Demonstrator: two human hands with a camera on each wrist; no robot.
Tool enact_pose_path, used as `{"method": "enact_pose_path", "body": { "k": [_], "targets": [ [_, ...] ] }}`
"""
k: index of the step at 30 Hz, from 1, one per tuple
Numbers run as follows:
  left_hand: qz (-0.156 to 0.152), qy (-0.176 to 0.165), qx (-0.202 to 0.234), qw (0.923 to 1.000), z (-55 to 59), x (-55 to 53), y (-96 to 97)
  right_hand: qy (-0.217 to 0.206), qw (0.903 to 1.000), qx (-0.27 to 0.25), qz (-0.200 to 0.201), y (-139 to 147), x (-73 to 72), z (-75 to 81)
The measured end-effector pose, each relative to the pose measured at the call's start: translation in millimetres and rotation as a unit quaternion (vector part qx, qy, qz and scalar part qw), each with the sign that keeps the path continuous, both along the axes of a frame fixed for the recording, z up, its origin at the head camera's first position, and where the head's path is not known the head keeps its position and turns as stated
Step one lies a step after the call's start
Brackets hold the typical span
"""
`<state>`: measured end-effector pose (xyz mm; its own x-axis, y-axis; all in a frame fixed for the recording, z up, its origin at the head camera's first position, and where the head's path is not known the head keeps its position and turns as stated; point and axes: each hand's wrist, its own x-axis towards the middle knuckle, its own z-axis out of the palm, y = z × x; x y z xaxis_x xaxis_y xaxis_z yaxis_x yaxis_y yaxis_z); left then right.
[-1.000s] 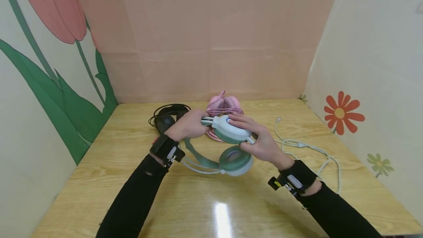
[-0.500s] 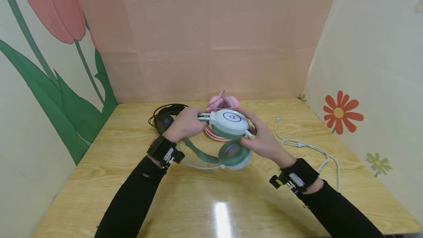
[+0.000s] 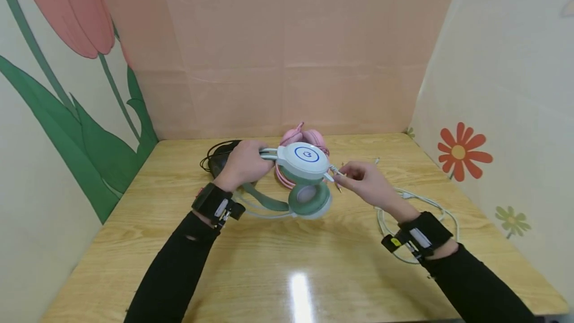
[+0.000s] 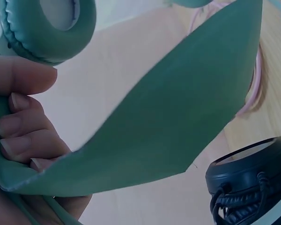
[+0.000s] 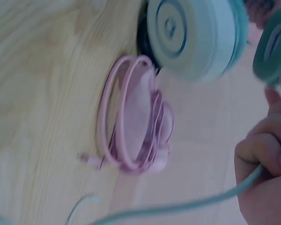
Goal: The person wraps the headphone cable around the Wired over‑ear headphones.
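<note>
My left hand (image 3: 251, 163) grips the headband of white and green headphones, held up over the table. In the left wrist view, its fingers curl round the green headband (image 4: 154, 112). A white ear cup (image 3: 306, 159) with a blue ring logo faces up, and the other, green-padded ear cup (image 3: 309, 199) hangs below it. Right of the upper cup, my right hand (image 3: 367, 183) pinches the pale cable where it leaves the cup. In the right wrist view the pale green cable (image 5: 178, 206) runs out from its curled fingers.
Pink headphones (image 5: 138, 112) with a coiled cable lie at the back middle of the wooden table (image 3: 251, 273). Black headphones (image 4: 248, 178) lie to their left, partly hidden by my left hand. The pale cable (image 3: 454, 219) loops over the table's right side.
My right hand has left the ear cup, moved right and taken hold of the cable. The headphones have shifted slightly left and up with my left hand. The cable's loops on the table have shifted.
</note>
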<state>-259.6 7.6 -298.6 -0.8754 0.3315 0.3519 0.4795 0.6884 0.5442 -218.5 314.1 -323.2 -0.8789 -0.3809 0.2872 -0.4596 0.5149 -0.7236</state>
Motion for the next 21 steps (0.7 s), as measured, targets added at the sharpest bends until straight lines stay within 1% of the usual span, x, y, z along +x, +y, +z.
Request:
{"method": "enact_pose_path", "body": {
  "k": [2, 5, 7, 9, 13, 16, 19, 21],
  "targets": [
    [0.0, 0.005, 0.001, 1.0, 1.2, -0.1, -2.4, -0.012, 0.9998, 0.015, -0.001, 12, -6.3, -7.9],
    [0.005, 0.013, 0.005, 0.9999, 3.9, -2.4, -6.5, -0.034, 0.9987, 0.035, -0.015, 35, -16.1, -23.1],
    [0.01, 0.012, 0.01, 0.9998, 6.3, -3.8, -10.3, -0.041, 0.9981, 0.041, -0.023, 53, -24.5, -34.7],
    [0.015, 0.005, 0.018, 0.9997, 9.1, -4.8, -15.4, -0.04, 0.9975, 0.048, -0.033, 69, -28.7, -40.5],
    [0.028, -0.012, 0.031, 0.9991, 14.8, -4.6, -25.8, -0.037, 0.996, 0.061, -0.054, 100, -33.1, -51.1],
    [0.041, -0.018, 0.038, 0.9983, 19.0, -4.3, -35.7, -0.063, 0.9935, 0.066, -0.068, 124, -34.7, -58.6],
    [0.049, -0.024, 0.044, 0.9975, 23.3, -4.0, -45.5, -0.088, 0.9924, 0.054, -0.066, 146, -35.4, -64.6],
    [0.053, -0.03, 0.047, 0.997, 26.1, -3.4, -50.8, -0.098, 0.9931, 0.038, -0.051, 158, -35.0, -66.7]
  ]
}}
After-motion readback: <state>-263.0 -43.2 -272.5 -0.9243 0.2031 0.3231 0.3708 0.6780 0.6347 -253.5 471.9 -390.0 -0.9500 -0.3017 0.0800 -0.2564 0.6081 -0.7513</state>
